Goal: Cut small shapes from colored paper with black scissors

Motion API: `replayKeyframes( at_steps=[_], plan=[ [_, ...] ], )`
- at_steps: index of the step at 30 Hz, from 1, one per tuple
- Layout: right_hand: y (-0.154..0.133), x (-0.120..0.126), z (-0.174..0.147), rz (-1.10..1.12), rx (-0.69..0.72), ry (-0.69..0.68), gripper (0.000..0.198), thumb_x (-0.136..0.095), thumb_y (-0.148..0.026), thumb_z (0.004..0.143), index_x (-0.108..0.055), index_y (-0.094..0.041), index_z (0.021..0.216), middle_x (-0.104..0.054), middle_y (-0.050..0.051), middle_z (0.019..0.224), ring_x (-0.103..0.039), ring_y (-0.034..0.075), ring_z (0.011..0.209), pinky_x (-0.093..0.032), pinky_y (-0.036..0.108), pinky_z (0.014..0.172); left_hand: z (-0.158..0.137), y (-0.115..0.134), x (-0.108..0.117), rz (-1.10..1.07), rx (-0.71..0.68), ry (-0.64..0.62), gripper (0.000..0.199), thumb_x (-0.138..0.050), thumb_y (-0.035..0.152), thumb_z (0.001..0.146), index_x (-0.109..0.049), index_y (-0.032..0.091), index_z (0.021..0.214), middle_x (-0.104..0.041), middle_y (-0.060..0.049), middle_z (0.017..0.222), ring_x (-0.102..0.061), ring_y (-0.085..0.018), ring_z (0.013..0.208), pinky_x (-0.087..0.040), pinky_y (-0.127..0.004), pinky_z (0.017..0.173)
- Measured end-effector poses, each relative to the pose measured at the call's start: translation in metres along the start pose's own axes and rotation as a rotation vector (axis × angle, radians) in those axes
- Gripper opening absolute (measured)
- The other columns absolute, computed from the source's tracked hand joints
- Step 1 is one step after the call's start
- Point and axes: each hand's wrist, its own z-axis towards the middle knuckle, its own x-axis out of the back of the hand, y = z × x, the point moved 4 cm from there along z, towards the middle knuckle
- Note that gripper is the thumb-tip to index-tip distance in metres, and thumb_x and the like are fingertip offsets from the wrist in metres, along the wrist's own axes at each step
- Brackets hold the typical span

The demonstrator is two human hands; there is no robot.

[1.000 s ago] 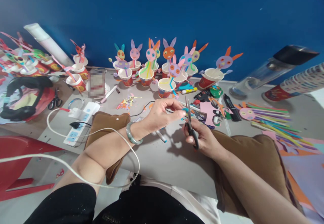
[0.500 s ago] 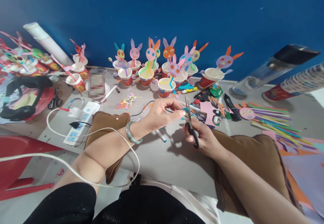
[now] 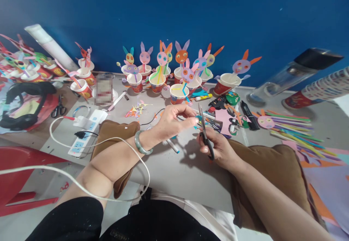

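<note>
Paper (image 3: pixel 200 118), a small teal piece, is up above the table (image 3: pixel 174 175), pinched between the thumb and fingertips of your left hand (image 3: pixel 174 123). Your right hand (image 3: pixel 218 144) grips the black handles of the scissors (image 3: pixel 204 127), thumb and fingers closed around them. The blades point up and away from you, their tips slightly parted, right beside the paper; you cannot tell from this angle whether they touch it. A bracelet (image 3: pixel 137 143) circles your left wrist, and a white cable (image 3: pixel 148 177) loops over that forearm. Your left arm passes above one brown cushion (image 3: pixel 117 128), and your right arm lies over another (image 3: pixel 272 175). Under your left hand, a pen (image 3: pixel 172 145) lies partly hidden. Beyond your hands, a cup (image 3: pixel 180 95) holding a paper rabbit (image 3: pixel 187 74) stands among similar ones before the blue wall (image 3: pixel 174 8). Scraps (image 3: pixel 137 111) lie to the left of these, near your left hand. Past your right hand, you have pink card (image 3: pixel 223 121) with pieces cut out, a black marker (image 3: pixel 249 116) and, farther right, a bundle of coloured straws (image 3: pixel 293 125).
</note>
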Motion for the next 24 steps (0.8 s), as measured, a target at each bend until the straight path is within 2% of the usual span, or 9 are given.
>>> replayKeyframes(
  at_steps=[7, 14, 19, 24],
  plan=[
    [-0.001, 0.0, 0.0, -0.007, 0.021, 0.004, 0.067, -0.05, -0.087, 0.075, -0.051, -0.021, 0.061, -0.056, 0.003, 0.065, -0.05, 0.02, 0.068, -0.043, 0.034, 0.067, 0.0, 0.001, 0.0, -0.001, 0.019, 0.012, 0.014, -0.072, 0.026, 0.073, -0.062, 0.016, 0.069, -0.067, -0.003, 0.079, -0.058, -0.01, 0.073, -0.049, -0.027, 0.074],
    [0.001, 0.0, 0.0, -0.019, 0.015, 0.003, 0.067, -0.049, -0.087, 0.076, -0.049, -0.022, 0.061, -0.056, 0.003, 0.065, -0.051, 0.02, 0.068, -0.042, 0.033, 0.066, -0.001, 0.01, 0.001, 0.062, 0.04, 0.037, 0.033, -0.056, 0.04, 0.089, -0.062, 0.017, 0.066, -0.059, -0.001, 0.066, -0.052, -0.011, 0.069, -0.046, -0.027, 0.07],
    [0.001, 0.0, 0.0, -0.017, 0.017, 0.008, 0.066, -0.05, -0.086, 0.076, -0.052, -0.022, 0.063, -0.056, 0.003, 0.066, -0.052, 0.02, 0.068, -0.044, 0.035, 0.069, -0.001, 0.002, -0.001, 0.03, 0.068, 0.004, 0.025, -0.076, 0.039, 0.074, -0.068, 0.016, 0.075, -0.067, -0.002, 0.077, -0.057, -0.012, 0.073, -0.047, -0.026, 0.071],
    [0.0, 0.0, 0.0, -0.013, 0.015, 0.001, 0.066, -0.05, -0.086, 0.076, -0.051, -0.022, 0.062, -0.056, 0.004, 0.065, -0.051, 0.02, 0.068, -0.043, 0.035, 0.067, -0.001, -0.001, 0.001, 0.026, 0.031, 0.021, 0.018, -0.076, 0.03, 0.072, -0.066, 0.016, 0.073, -0.067, -0.003, 0.078, -0.059, -0.012, 0.076, -0.047, -0.027, 0.075]
  ],
)
